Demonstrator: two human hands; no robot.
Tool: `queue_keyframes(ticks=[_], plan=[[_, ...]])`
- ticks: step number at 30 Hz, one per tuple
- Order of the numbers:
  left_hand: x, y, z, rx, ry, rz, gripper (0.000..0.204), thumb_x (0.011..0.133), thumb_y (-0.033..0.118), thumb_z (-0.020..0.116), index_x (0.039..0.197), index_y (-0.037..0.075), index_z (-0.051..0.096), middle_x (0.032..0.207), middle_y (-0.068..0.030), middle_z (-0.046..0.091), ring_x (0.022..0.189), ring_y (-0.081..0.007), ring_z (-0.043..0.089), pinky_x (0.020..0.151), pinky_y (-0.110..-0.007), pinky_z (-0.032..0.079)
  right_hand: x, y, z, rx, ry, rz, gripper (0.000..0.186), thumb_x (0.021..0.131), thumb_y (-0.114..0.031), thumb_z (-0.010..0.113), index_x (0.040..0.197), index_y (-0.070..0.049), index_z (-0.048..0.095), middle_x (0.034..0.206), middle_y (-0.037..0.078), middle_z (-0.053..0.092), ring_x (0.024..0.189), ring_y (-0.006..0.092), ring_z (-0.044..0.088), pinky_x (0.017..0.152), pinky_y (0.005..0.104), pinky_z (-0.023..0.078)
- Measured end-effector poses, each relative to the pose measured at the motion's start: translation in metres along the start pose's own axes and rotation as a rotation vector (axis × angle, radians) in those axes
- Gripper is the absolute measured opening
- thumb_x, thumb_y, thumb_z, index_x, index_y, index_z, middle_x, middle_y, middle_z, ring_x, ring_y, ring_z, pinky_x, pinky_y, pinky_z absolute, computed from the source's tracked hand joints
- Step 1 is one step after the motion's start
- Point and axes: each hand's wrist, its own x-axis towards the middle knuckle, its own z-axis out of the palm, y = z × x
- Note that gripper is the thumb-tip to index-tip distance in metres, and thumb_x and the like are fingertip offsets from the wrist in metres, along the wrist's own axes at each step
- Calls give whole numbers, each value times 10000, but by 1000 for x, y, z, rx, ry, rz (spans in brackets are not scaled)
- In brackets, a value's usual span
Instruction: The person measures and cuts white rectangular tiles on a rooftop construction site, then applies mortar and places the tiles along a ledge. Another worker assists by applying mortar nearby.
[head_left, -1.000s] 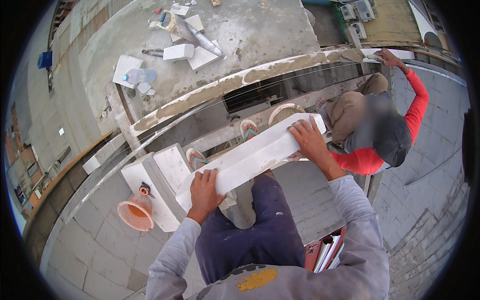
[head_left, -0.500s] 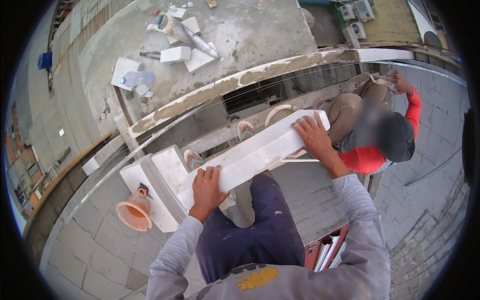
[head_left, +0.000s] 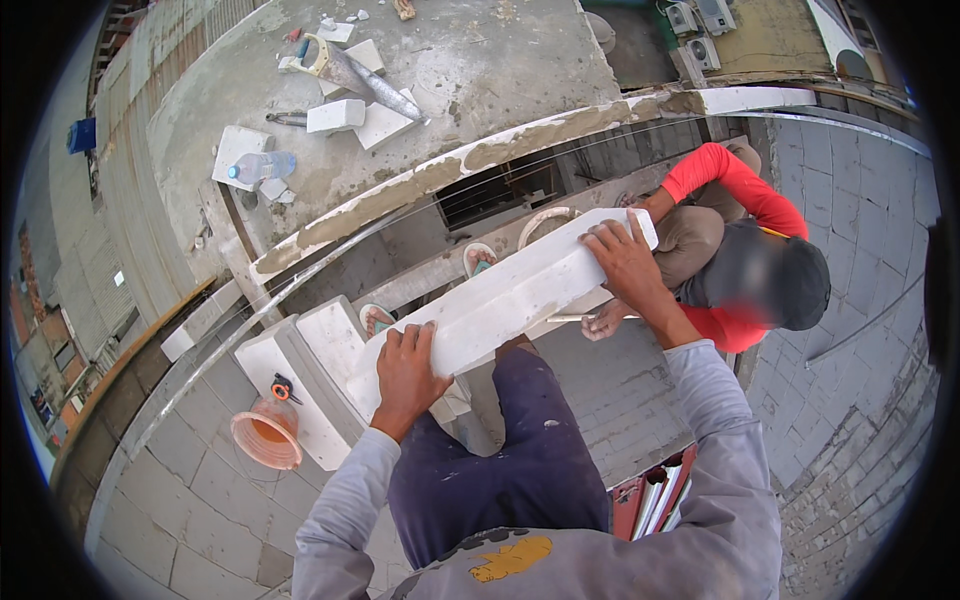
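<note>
A long white building block (head_left: pixel 490 295) lies slantwise across the space over my thighs. My left hand (head_left: pixel 408 375) grips its near left end, fingers over the upper face. Near the far right end my right hand (head_left: pixel 628 260) holds the block the same way; the undersides of both grips are hidden. Beside the left end stand more white blocks (head_left: pixel 295 390), one with a small orange-and-black tool (head_left: pixel 283 388) on it. A co-worker's hand (head_left: pixel 608 320) is by a thin pale strip under the block's right part; their other hand is partly hidden behind the block's far end.
The co-worker in red sleeves and a dark cap (head_left: pixel 785 270) crouches close on my right. An orange bucket (head_left: pixel 268 435) hangs or stands at left. Ahead, a concrete slab (head_left: pixel 480 60) bears a handsaw (head_left: pixel 350 75), a water bottle (head_left: pixel 262 167) and block pieces. A mortared ledge (head_left: pixel 440 178) crosses in front.
The co-worker has leaned in, bringing both hands from the far right to the block's right end. My hands stay on the block, which has barely moved. The view has shifted slightly.
</note>
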Motion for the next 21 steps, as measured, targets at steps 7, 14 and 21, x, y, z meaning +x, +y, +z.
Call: queue_keyframes(ticks=[7, 14, 21], plan=[[8, 7, -10, 2, 23, 15, 859, 574, 251, 967, 1354, 74, 653, 1190, -102, 643, 1075, -341, 614, 904, -461, 558, 6, 8, -17, -68, -28, 5, 678, 762, -126, 849, 1399, -147, 618, 1317, 65, 641, 1403, 306, 544, 1318, 635, 242], [32, 21, -18, -39, 16, 45, 860, 593, 270, 960, 1368, 68, 646, 1191, -111, 643, 1086, -346, 610, 916, -465, 558, 3, 31, -40, -111, 4, 47, 709, 731, -117, 886, 1386, -140, 613, 1341, 74, 637, 1400, 314, 543, 1279, 601, 308], [61, 64, -31, -26, 19, 94, 861, 600, 296, 945, 1368, 54, 638, 1193, -119, 641, 1095, -333, 614, 894, -445, 571, -12, 63, -67, -186, 18, 153, 565, 812, -30, 729, 1358, -118, 615, 1368, 81, 648, 1386, 310, 552, 1220, 564, 351]])
